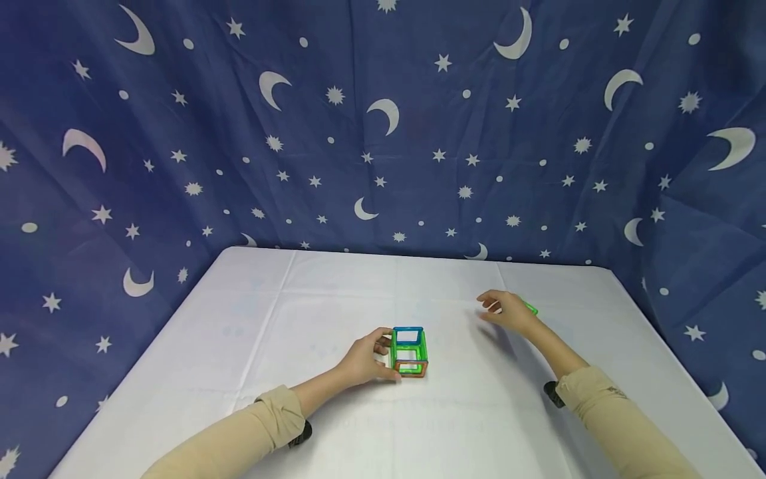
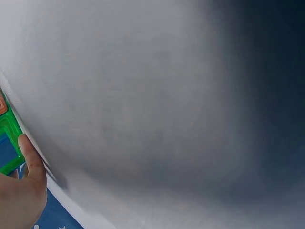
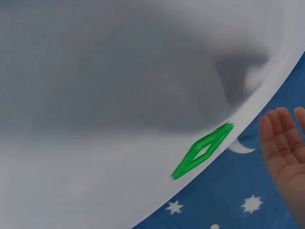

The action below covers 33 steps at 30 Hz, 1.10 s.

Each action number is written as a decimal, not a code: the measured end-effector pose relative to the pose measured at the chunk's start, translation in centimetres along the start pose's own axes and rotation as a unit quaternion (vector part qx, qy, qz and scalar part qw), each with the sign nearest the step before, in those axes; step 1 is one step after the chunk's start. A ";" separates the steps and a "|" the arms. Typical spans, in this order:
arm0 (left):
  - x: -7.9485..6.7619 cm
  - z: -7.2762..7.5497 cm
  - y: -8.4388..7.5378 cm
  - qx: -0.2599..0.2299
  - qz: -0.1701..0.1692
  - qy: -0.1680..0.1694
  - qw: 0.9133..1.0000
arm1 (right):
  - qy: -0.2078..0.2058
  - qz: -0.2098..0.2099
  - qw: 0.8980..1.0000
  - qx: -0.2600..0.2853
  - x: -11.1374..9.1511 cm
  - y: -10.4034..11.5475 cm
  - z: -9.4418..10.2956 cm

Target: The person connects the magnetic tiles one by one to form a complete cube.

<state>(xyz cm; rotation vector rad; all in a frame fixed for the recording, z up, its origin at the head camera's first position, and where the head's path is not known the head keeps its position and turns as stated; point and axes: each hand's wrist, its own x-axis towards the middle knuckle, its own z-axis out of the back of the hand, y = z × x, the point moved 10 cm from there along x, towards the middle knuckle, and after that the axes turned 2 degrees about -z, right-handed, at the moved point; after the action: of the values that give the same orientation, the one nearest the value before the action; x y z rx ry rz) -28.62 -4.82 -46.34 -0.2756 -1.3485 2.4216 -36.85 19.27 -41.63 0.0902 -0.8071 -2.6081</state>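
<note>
A small open-topped box of magnetic tiles (image 1: 411,362), with green, blue and orange frames, stands on the white table. My left hand (image 1: 365,359) grips it from the left, thumb at the near corner and fingers along the far side. In the left wrist view, a fingertip lies against the box's green frame (image 2: 14,125). Farther right, my right hand (image 1: 509,311) is held over the table with its fingers loosely bent and nothing in them. Partly hidden behind it lies a green magnetic tile (image 1: 530,307), seen as a flat hollow frame in the right wrist view.
A white cloth with fold creases covers the table (image 1: 335,293). Behind and at both sides hangs a dark blue curtain (image 1: 359,146) printed with moons and stars. The table's far edge runs close to the curtain.
</note>
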 end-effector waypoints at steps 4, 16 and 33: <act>-0.1 -0.3 0.2 0.010 -0.005 0.004 1.000 | -0.017 -0.028 0.999 -0.038 -0.5 -1.8 0.5; 0.1 -0.6 0.3 0.026 -0.004 0.018 1.000 | -0.013 -0.118 0.989 -0.082 -1.4 -7.5 2.2; 0.7 0.1 0.0 0.037 -0.007 0.021 0.999 | 0.011 -0.171 0.979 -0.114 -1.4 -10.0 2.6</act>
<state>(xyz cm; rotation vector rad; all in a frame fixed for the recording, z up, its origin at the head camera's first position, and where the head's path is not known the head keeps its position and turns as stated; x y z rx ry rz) -29.34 -4.62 -46.27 -0.2949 -1.2353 2.4333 -39.63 28.66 -45.12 0.2071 -0.5145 -2.9980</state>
